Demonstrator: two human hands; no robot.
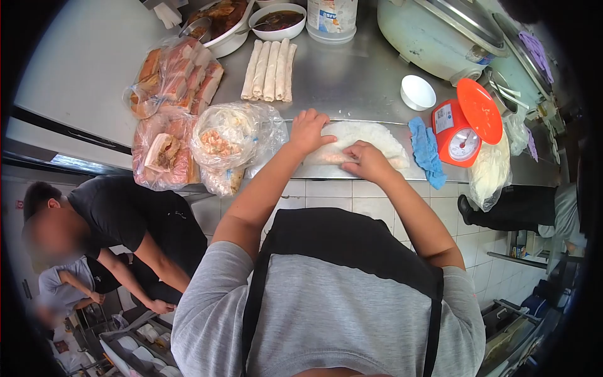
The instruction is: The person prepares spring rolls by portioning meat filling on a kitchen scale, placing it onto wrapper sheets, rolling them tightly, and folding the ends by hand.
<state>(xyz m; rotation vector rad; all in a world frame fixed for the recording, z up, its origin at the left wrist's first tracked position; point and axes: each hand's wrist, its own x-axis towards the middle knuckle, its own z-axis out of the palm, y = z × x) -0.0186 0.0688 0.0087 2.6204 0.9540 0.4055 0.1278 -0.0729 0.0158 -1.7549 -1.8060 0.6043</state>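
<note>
A pale, thin wrapper (363, 132) lies folded over on the steel counter, with a pinkish filling (326, 157) showing along its near edge. My left hand (308, 133) rests on the wrapper's left end, fingers stretched out and thumb pointing right. On the near edge, my right hand (369, 162) has its fingers bent and holds the wrapper by the filling. Several finished rolls (270, 70) lie side by side beyond my left hand. Left of that hand, a clear plastic bag (221, 139) holds more pinkish filling.
Bagged meat slabs (182, 78) sit at left, below a white bowl of dark sauce (277, 21). A blue cloth (427, 151), an orange scale (463, 129) and a small white bowl (418, 93) stand at right. A large cooker (433, 38) is behind. Other people stand left and right.
</note>
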